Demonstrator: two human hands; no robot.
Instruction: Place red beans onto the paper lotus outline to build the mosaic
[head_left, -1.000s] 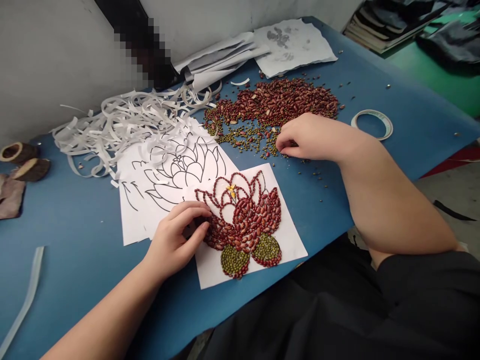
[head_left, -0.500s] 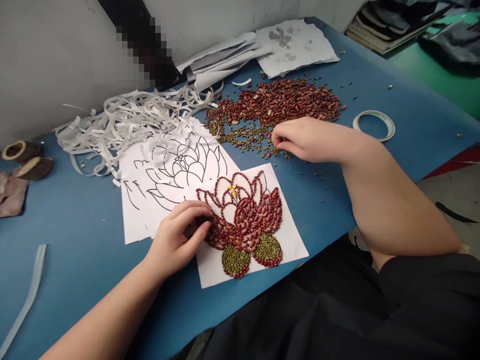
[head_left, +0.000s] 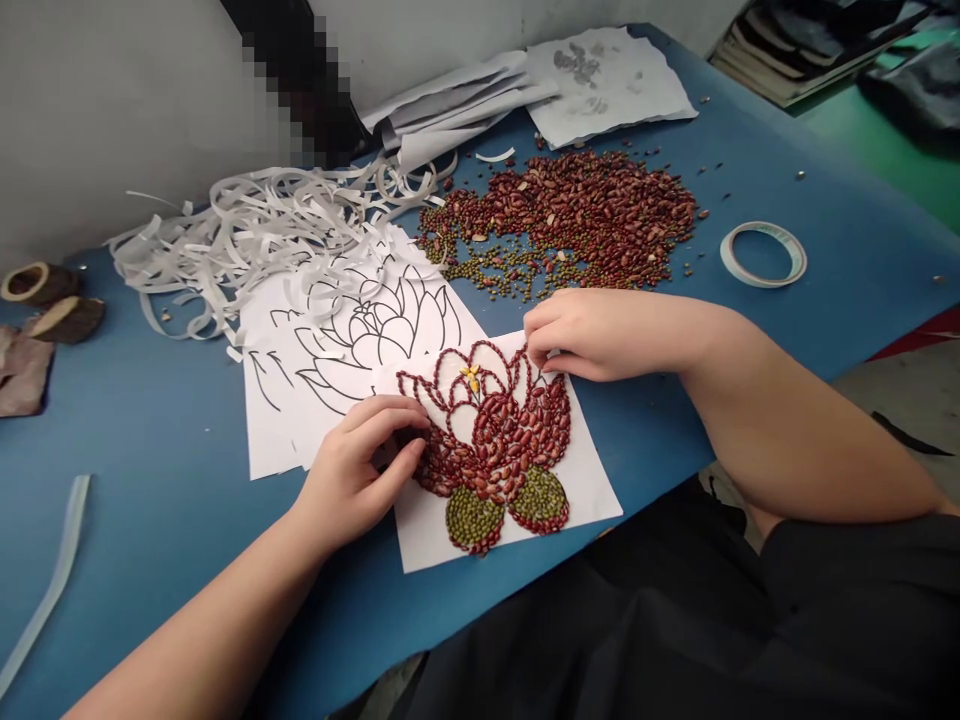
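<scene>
While the left hand [head_left: 367, 465] rests at the left edge of the bean picture [head_left: 517, 440], the right hand [head_left: 577, 335] works at its upper right corner, head view. Left fingers curved, thumb apart from the index, tips at the beans, seemingly touching. Right fingertips bunched close, pointing down; cannot tell if they are clamped on a bean or bare. Bean picture lies flat on the blue table [head_left: 180, 560], near the front edge, just beside the printed sheets [head_left: 394, 345]; bean pile [head_left: 607, 205] beyond the right hand, tape roll [head_left: 729, 262] off to the right.

Handling, as judged: left hand should pin the paper lightly, off loose beans, so nothing slides. Right should keep the wrist high, come straight down on the line, set one bean end to end with its neighbour, press, then lift off without dragging. Sleeve and forearm best kept clear of the finished rows.

Looks: white sheet, lotus shape. Upper petals outlined in small red beans, insides left white; lower petals packed with larger, speckled red-brown beans. Two round leaves [head_left: 475, 515] below, filled green, red along the lower rims. Yellow pieces [head_left: 470, 378] at the centre. Short bare black line shows by the right fingertips.
</scene>
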